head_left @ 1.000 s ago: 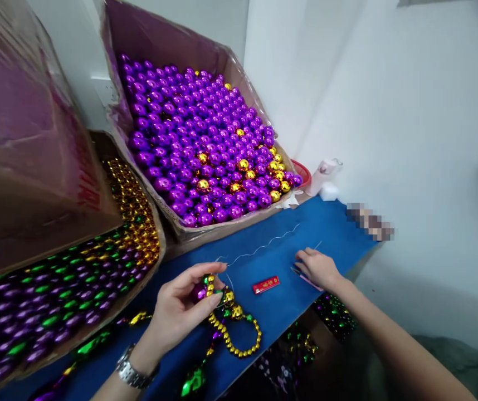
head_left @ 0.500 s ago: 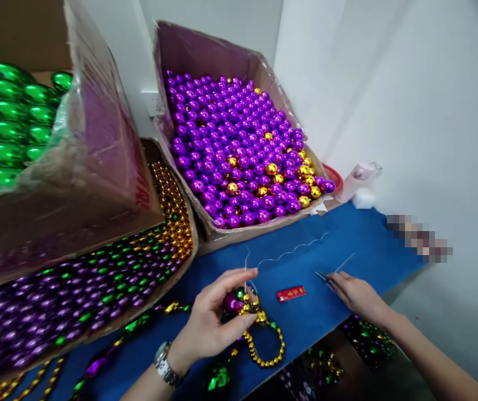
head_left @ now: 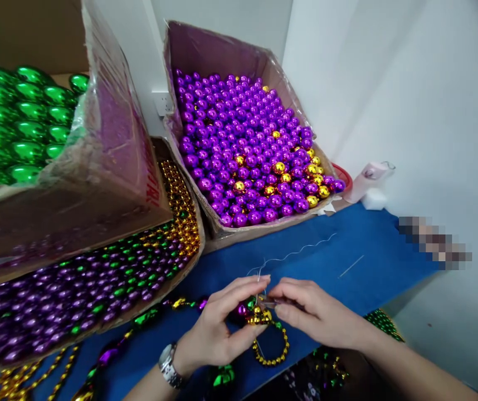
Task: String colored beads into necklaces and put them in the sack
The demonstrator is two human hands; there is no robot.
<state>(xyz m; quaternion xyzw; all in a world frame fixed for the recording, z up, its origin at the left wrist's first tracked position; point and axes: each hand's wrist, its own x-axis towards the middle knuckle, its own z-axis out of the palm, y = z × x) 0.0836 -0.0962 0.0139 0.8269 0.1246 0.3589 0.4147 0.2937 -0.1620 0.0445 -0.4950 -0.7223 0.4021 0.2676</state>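
Glossy metallic beads [head_left: 259, 317], matt cardboard box [head_left: 205, 53]

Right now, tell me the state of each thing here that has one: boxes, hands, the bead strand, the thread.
Box of purple balls: open, filled.
Box of green balls: open, filled.
Box of bead strands: open, filled.
Left hand: pinching the bead strand.
Right hand: fingers closed on a thin tool at the beads.
Bead strand: looped, on the blue table.
Thread: slack, wavy.
Needle: lying loose.
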